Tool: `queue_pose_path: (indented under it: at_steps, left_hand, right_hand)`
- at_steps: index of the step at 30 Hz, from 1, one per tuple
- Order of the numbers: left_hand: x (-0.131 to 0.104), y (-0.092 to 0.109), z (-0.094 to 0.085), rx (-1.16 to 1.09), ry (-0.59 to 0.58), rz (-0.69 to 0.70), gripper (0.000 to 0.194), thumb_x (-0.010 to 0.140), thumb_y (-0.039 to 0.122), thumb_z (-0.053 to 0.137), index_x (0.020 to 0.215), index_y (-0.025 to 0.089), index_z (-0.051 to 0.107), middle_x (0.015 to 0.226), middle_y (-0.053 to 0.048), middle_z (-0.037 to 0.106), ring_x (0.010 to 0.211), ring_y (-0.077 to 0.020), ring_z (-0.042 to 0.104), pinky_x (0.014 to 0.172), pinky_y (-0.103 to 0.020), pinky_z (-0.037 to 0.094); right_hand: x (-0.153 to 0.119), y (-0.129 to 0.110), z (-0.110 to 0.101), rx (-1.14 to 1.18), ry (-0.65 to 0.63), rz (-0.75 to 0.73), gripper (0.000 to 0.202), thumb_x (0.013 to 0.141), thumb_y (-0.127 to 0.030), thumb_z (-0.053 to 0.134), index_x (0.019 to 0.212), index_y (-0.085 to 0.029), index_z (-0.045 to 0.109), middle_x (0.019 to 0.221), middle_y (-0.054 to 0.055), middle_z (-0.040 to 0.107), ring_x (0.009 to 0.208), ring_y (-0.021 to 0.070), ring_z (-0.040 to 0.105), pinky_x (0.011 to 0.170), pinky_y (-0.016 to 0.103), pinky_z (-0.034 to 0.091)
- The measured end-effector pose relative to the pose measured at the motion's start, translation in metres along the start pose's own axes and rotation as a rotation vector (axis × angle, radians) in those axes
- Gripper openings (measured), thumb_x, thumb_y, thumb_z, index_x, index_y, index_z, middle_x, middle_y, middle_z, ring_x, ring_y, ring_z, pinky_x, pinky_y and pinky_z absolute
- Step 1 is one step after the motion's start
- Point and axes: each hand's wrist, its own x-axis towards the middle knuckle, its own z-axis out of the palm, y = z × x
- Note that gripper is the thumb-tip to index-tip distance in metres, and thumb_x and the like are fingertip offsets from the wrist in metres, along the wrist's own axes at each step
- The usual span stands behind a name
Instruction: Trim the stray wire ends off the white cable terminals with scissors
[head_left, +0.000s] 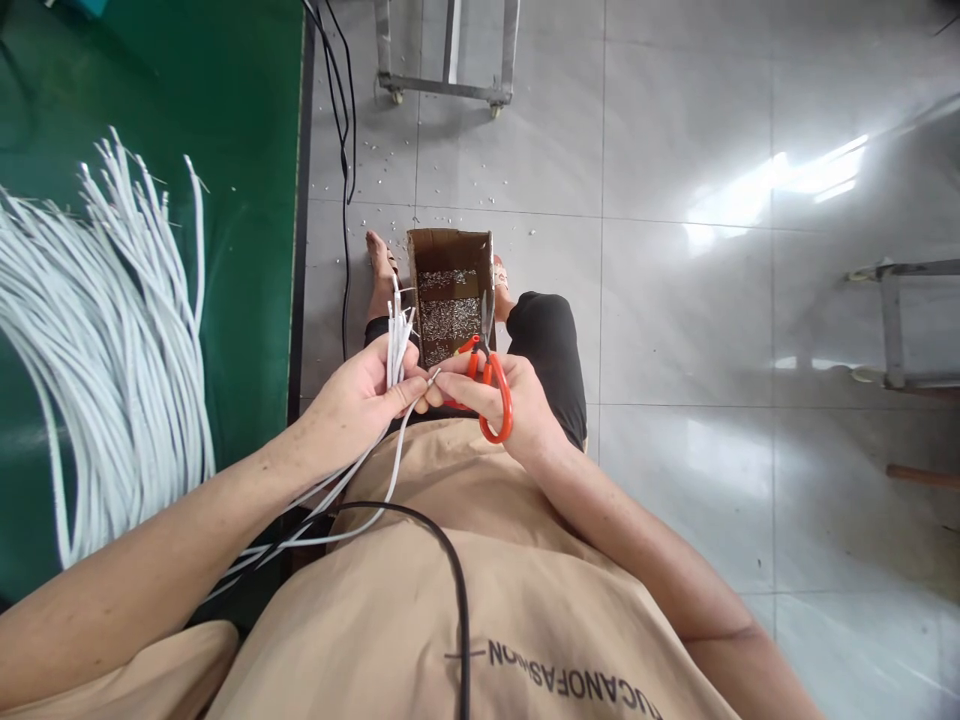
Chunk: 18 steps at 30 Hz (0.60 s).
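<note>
Left hand is clenched round a small bunch of white wires, ends pointing up just above the cardboard box on the floor, so any trimmings drop straight in. Right hand grips the orange-handled scissors while its fingertips pinch one wire tip beside the box. The big wire bundle lies on the green table, left of the box, within reach.

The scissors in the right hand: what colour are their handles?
Orange-red. The metal scissors with plastic loop handles sit in the right hand, clearest in the head view.
</note>
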Motion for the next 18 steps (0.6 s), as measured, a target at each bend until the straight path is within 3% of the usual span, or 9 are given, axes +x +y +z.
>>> queue_pose_path:
  at_steps: [5,12,18]
  left_hand:
    - [0.0015,-0.0064,-0.0040,-0.022,-0.039,0.003,0.014,0.085,0.019,0.057,0.086,0.019,0.044,0.073,0.004,0.059,0.067,-0.0073,0.055,0.063,-0.020,0.042]
    - [0.0010,-0.0073,-0.0047,0.149,0.064,0.049,0.026,0.077,0.026,0.069,0.086,0.020,0.046,0.078,0.005,0.053,0.073,-0.0079,0.049,0.073,-0.022,0.042]
    - [-0.0004,-0.0039,-0.0029,0.138,0.014,0.070,0.016,0.083,0.023,0.060,0.085,0.018,0.046,0.078,0.004,0.052,0.076,-0.0082,0.054,0.076,-0.023,0.044]
  right_hand:
    - [0.0004,-0.0010,0.0053,0.003,0.056,0.001,0.008,0.073,-0.020,0.065,0.069,-0.014,0.062,0.062,0.000,0.062,0.064,0.0137,0.063,0.073,0.031,0.053]
    - [0.0000,0.0041,0.0063,-0.136,0.222,0.005,0.008,0.069,-0.023,0.067,0.072,-0.016,0.068,0.069,0.000,0.065,0.068,0.0130,0.061,0.074,0.029,0.051]
    - [-0.0026,0.0013,0.0084,-0.090,0.156,0.004,0.010,0.074,-0.022,0.062,0.074,-0.015,0.070,0.062,-0.001,0.063,0.060,0.0086,0.056,0.061,0.023,0.044]
